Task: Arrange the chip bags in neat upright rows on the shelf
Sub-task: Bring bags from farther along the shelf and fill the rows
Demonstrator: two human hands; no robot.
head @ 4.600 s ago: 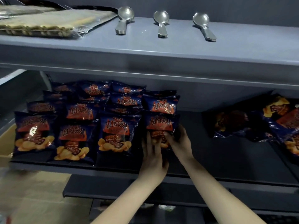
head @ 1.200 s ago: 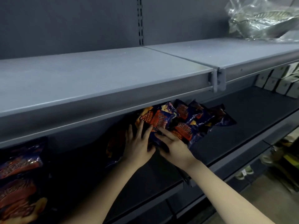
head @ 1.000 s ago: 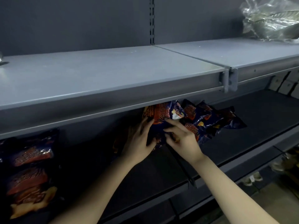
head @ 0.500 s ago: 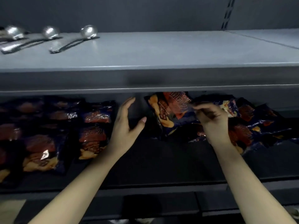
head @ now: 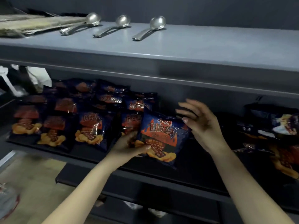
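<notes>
One chip bag (head: pixel 161 133) was gripped in left hand (head: pixel 127 146), right hand (head: pixel 202 125) open at its edge; back rows (head: pixel 84 88) too murky tbh.

left hand (head: pixel 129 147) gripping chip bag (head: pixel 161 135), right hand (head: pixel 200 123) touching it

Grey upper shelf (head: pixel 210 50) carries three metal spoons in a row, well apart, with bowls toward the dark back wall (head: pixel 210 10) and handles angled front-left: left spoon (head: pixel 76 27), middle spoon (head: pixel 110 29), right spoon (head: pixel 145 31). The left spoon lies just beside a flat clear-wrapped pack (head: pixel 32 25) at the top-left. Its contents are tan and ridged, possibly biscuits, too blurred to tell. White crumpled object (head: pixel 38 76) under the upper shelf at far left. Tan floor (head: pixel 32 183) lower left.
</notes>
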